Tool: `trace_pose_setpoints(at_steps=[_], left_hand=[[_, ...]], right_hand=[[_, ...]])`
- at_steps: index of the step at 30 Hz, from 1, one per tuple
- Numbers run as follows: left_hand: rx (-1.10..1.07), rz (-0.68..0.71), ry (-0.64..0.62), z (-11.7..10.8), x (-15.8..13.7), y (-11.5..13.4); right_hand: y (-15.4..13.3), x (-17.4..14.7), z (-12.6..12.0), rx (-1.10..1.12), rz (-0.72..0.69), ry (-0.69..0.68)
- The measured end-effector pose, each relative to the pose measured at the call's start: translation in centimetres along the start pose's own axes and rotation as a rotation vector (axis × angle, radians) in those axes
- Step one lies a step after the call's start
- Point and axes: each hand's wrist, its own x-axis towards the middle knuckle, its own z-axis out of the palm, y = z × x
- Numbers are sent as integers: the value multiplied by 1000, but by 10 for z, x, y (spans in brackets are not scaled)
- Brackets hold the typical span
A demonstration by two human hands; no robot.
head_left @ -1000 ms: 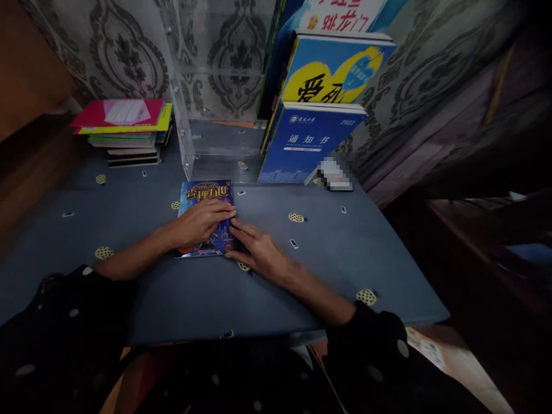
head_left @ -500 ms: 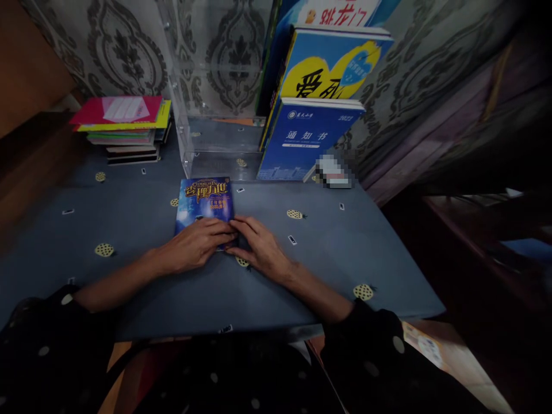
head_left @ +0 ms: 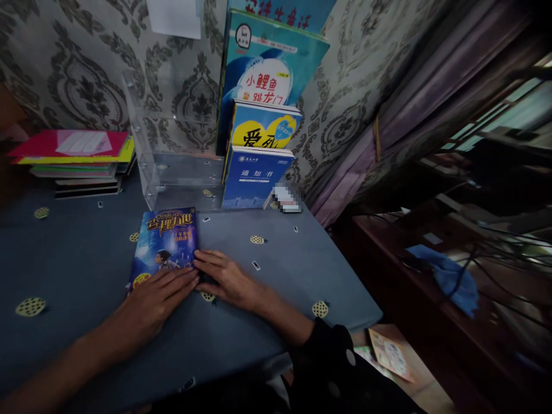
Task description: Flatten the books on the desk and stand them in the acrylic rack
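Tabletop, 1 bk, L hand atop, R hand at edge, fingers unclenched x2

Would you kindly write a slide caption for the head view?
Left hand on a blue book, right hand at its side edge; standing books behind.

damask-patterned grey wallpaper rises beyond the grip, above a cloth-covered table in blue-grey pineapple print. to the grip's right, a gathered mauve curtain hangs near what appears to be a pale, slatted window, with dark reddish-brown furniture below. pale floor shows lower on that side in dim light.
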Motion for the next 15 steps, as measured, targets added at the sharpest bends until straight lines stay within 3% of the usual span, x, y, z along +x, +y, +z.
trace_pose_setpoints(at_steps=[6, 15], left_hand=[[77, -61, 59, -3, -18, 8], [112, -146, 66, -29, -57, 8]], right_hand=[[0, 0, 2, -27, -10, 12], [3, 0, 4, -39, -5, 22]])
